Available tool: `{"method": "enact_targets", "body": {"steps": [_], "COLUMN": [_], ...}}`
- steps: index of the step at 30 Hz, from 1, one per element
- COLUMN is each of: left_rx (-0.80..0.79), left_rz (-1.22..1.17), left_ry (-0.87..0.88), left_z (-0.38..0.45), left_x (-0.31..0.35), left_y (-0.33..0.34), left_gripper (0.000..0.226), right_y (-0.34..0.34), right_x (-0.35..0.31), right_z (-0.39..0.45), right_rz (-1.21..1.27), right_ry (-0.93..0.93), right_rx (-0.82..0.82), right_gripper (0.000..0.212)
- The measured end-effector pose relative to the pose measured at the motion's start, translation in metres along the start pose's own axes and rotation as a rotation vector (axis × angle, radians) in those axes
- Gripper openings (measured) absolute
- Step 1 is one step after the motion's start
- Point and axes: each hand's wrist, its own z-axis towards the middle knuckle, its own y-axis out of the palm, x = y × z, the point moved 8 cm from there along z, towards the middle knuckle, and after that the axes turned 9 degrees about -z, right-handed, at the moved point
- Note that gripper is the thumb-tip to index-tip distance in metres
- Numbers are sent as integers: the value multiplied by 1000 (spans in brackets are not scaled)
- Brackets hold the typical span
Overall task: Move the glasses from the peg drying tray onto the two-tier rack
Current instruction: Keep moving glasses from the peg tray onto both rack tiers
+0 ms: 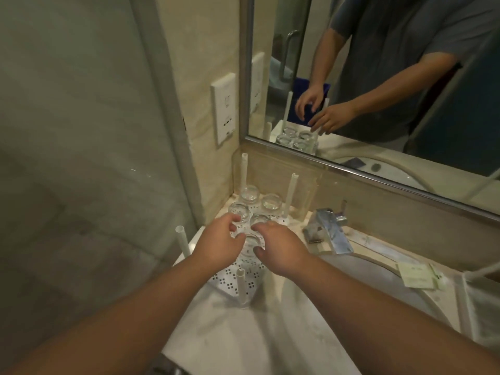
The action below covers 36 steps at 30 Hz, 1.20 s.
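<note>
Both the left hand (219,243) and right hand (281,249) curl around the nearest glass (250,246); crowded neighbouring glasses (259,203) risk being knocked; wet glass may slip.

Both hands, left (216,243) and right (281,249), cover most of the nearest clear drinking glass (250,246), so can't tell if they're actually gripping it. The white mesh tray (479,301) gets cut off at the right edge.

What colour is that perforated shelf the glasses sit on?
White, with clusters of small dark holes; the perforated shelf shows in the head view.
</note>
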Motion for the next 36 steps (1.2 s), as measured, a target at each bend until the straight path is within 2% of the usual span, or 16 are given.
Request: {"method": "enact_targets", "body": {"steps": [6, 10, 17, 22, 28, 36], "left_rx": [-71, -134, -177, -169, -87, -89], "left_rz": [16, -35, -78, -236, -582, -713], "left_ry": [-88, -140, -200, -286, -525, -582], "left_z": [-3, -6, -16, -22, -30, -44], "left_x": [-33, -42, -51, -58, -68, -62], "left_y": [14, 23, 34, 37, 37, 37], "left_gripper": [37, 41, 43, 37, 26, 21], "right_y": [39, 51, 52, 56, 59, 45], "right_x": [-18, -19, -19, -18, -18, -13], "right_z": [8, 11, 14, 11, 11, 3], "right_rz": [-79, -112, -168, -144, -122, -124], "right_ry": [-31, -2, 39, 58, 81, 58], "right_rx": [-123, -126, -156, -189, -204, -187], "right_gripper": [55, 62, 50, 57, 59, 56]}}
